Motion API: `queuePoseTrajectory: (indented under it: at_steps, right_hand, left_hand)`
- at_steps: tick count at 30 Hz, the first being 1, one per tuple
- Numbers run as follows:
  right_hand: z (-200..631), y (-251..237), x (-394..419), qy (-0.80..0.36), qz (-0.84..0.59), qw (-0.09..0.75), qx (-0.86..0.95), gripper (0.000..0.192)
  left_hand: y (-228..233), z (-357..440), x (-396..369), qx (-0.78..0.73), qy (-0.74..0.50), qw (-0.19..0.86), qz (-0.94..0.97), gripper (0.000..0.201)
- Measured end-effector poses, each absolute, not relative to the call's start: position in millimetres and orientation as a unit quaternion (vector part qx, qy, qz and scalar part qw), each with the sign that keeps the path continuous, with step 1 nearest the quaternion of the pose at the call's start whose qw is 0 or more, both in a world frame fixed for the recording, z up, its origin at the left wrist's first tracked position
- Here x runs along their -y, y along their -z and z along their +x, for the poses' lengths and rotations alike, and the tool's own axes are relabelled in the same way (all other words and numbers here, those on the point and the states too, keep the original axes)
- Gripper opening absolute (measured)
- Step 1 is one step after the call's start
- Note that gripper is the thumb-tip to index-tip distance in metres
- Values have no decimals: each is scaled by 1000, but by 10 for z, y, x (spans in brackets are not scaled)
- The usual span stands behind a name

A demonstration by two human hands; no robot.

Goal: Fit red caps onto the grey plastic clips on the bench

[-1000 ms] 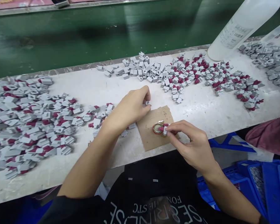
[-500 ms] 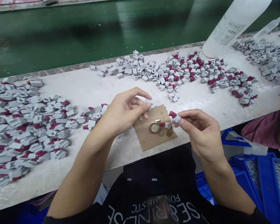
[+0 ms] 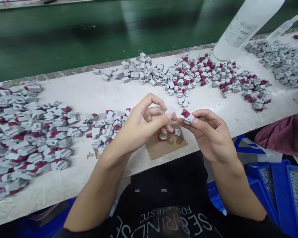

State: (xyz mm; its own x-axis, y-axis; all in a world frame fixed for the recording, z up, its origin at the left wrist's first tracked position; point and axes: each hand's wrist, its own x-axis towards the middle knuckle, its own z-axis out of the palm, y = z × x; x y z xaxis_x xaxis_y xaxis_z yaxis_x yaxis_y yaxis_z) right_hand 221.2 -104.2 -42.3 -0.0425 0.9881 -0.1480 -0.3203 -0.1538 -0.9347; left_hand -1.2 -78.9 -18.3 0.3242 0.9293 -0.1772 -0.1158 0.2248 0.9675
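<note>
Meanwhile, the left hand (image 3: 139,127) is pinching a small grey piece (image 3: 170,110), and the right hand (image 3: 210,135) is pinching a grey-and-maroon piece (image 3: 187,116) above the cardboard scrap (image 3: 161,148); the far bottle's (image 3: 243,26) label is unreadable.

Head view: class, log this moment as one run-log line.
left hand: pinches grey piece | right hand: pinches grey-red piece | below: cap on cardboard

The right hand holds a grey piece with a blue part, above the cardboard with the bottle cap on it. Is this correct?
Not quite. In the head view, the grey piece in the right hand has a dark red part, not blue. It is held above the cardboard, where the bottle cap lies.
</note>
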Motion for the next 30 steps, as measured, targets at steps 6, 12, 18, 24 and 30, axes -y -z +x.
queuePoseTrajectory:
  at_steps: [6, 12, 18, 24, 30]
  right_hand:
    - [2204, 452, 1033, -570, -451, 559, 399, 18]
    - [2148, 438, 1062, -515, -452, 566, 458, 14]
    - [2141, 427, 1077, -488, -455, 551, 501, 13]
    - [2168, 441, 1070, -478, -449, 549, 518, 12]
    - [2168, 386, 1072, -490, -451, 529, 526, 17]
  left_hand:
    - [230, -4, 821, -437, -399, 649, 479, 30]
    - [329, 41, 895, -445, -459, 635, 434, 35]
    - [338, 79, 906, -429, -450, 665, 414, 42]
    - [333, 86, 895, -441, -434, 653, 436, 42]
    - [315, 89, 888, -439, -422, 645, 462, 35]
